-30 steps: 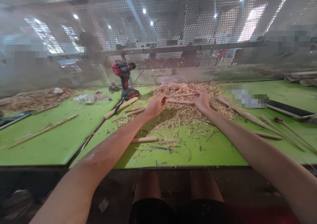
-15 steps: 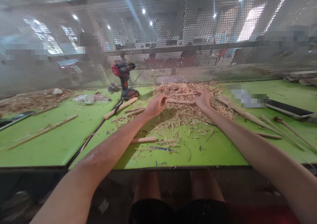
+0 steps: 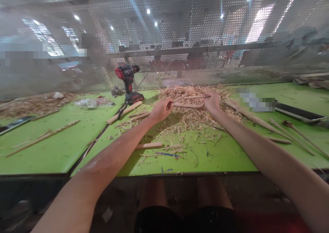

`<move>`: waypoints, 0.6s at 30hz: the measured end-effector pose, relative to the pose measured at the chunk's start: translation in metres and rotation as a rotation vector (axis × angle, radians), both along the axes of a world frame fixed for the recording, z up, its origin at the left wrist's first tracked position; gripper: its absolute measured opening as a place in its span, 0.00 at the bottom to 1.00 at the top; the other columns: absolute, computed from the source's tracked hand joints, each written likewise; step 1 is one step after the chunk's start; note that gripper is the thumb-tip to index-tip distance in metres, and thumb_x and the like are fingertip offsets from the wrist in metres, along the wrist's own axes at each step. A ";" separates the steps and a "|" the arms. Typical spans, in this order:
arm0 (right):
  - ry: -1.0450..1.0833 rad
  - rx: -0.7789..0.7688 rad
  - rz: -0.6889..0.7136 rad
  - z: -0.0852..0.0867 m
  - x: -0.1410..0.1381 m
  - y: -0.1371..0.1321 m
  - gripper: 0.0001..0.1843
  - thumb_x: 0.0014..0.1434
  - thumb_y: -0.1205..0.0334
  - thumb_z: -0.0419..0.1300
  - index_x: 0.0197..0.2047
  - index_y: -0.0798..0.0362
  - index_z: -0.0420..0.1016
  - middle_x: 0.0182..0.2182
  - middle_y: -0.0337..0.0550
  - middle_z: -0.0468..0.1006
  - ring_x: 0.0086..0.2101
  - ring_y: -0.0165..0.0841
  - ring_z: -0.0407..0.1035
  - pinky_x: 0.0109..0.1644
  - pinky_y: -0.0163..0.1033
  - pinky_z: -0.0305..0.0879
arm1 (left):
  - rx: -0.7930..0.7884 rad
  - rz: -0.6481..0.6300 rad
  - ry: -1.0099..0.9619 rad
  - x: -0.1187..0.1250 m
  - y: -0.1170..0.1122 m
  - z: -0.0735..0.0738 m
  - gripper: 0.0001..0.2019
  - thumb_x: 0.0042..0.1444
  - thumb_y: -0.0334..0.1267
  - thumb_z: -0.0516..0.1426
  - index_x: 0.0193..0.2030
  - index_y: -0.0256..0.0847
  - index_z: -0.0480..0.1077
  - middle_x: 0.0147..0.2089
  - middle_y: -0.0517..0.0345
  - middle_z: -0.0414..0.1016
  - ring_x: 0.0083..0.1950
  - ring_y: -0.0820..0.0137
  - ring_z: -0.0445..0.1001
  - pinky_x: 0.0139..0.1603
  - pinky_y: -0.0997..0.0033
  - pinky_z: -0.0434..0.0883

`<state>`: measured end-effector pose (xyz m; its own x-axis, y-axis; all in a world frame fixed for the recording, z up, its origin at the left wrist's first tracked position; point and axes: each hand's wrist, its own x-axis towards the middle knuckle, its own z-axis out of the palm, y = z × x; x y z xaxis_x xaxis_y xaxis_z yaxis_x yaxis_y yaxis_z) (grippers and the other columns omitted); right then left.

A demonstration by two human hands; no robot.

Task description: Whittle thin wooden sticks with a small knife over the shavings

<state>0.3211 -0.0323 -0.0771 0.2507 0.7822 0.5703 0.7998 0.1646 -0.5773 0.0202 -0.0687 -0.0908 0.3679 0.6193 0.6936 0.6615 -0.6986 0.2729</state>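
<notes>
Both my arms reach out over a green table to a heap of wood shavings. My left hand is closed on the left end of a thin wooden stick that lies across the heap. My right hand grips the same stick at its right end, fingers curled; a second thin stick pokes out beside its fingers. The stick spans the gap between the two hands, just above the shavings.
A red and black cordless drill stands left of the heap, a clear plastic bottle lying beyond it. Loose wooden sticks and tapered rods lie about. A dark flat tablet sits far right. Perforated metal screen backs the table.
Almost nothing has moved. My right hand has shifted slightly to the right along the stick; the left hand holds its place.
</notes>
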 end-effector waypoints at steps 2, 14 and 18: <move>0.086 -0.035 -0.014 0.002 0.001 -0.002 0.22 0.54 0.74 0.52 0.43 0.55 0.86 0.40 0.52 0.76 0.45 0.43 0.67 0.57 0.45 0.67 | 0.003 0.001 0.002 0.000 0.000 0.000 0.04 0.66 0.32 0.56 0.43 0.43 0.72 0.35 0.56 0.77 0.35 0.67 0.73 0.41 0.67 0.69; 0.259 -0.056 -0.050 0.010 0.000 -0.008 0.16 0.55 0.72 0.56 0.41 0.57 0.84 0.45 0.51 0.72 0.43 0.40 0.67 0.60 0.45 0.64 | 0.017 0.006 -0.013 -0.003 0.002 -0.002 0.04 0.65 0.34 0.56 0.44 0.42 0.72 0.35 0.56 0.77 0.34 0.68 0.73 0.39 0.67 0.67; 0.244 -0.059 -0.064 0.009 0.001 -0.007 0.18 0.54 0.74 0.56 0.42 0.57 0.85 0.45 0.50 0.72 0.44 0.39 0.68 0.60 0.44 0.65 | 0.018 0.006 -0.002 -0.003 0.001 -0.002 0.05 0.64 0.33 0.56 0.44 0.42 0.72 0.35 0.56 0.77 0.35 0.67 0.73 0.40 0.67 0.67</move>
